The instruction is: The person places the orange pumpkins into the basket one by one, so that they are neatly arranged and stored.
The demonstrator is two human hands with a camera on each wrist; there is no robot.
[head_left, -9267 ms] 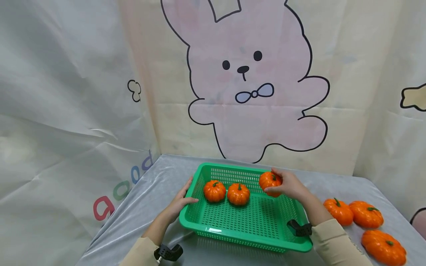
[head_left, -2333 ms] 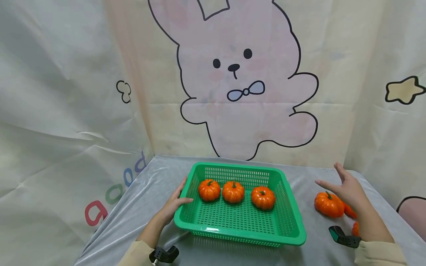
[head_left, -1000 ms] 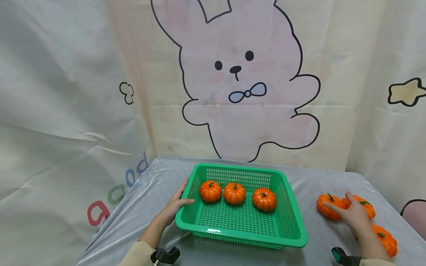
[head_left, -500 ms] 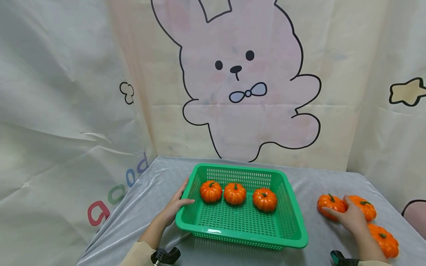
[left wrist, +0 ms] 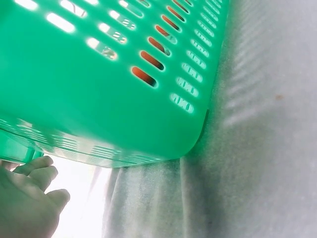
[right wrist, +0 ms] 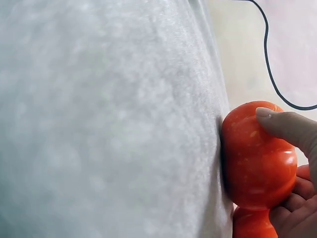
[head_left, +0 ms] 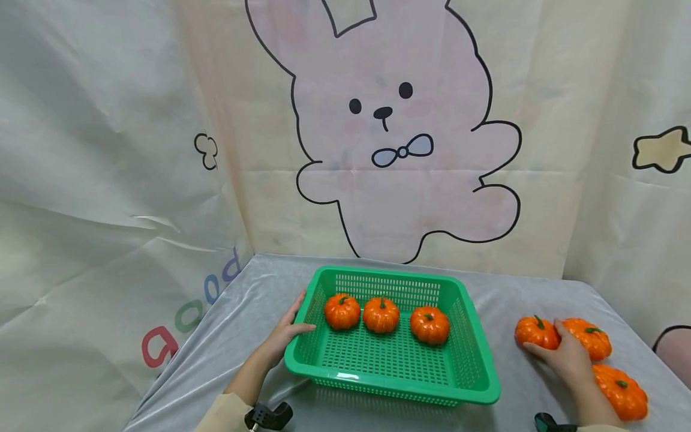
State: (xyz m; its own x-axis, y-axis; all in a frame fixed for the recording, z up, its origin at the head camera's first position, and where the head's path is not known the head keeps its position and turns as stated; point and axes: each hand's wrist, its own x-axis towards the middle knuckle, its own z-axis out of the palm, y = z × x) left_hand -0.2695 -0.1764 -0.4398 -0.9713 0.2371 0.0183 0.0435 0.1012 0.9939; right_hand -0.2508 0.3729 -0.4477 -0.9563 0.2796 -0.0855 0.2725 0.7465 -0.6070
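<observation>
A green basket (head_left: 394, 390) stands on the grey cloth with three orange pumpkins inside, one of them (head_left: 429, 325) apart at the right. My left hand (head_left: 283, 333) grips the basket's left rim, thumb over the edge; in the left wrist view the hand (left wrist: 29, 198) shows beside the basket's wall (left wrist: 74, 89). At the right, my right hand (head_left: 567, 357) holds a pumpkin (head_left: 537, 333) between thumb and fingers. The right wrist view shows that pumpkin (right wrist: 257, 158) against the cloth, the thumb of my right hand (right wrist: 297, 198) on it.
Two more pumpkins lie just right of my right hand, one farther back (head_left: 591, 339) and one nearer (head_left: 621, 393). Grey cloth (head_left: 507, 306) covers the table between basket and pumpkins. Behind stands a printed curtain (head_left: 545, 240) with a pink animal figure.
A third pumpkin, earlier in my right hand, now lies in the basket. My right hand has moved right and down to another pumpkin and closed round it. My left hand stays on the rim.
</observation>
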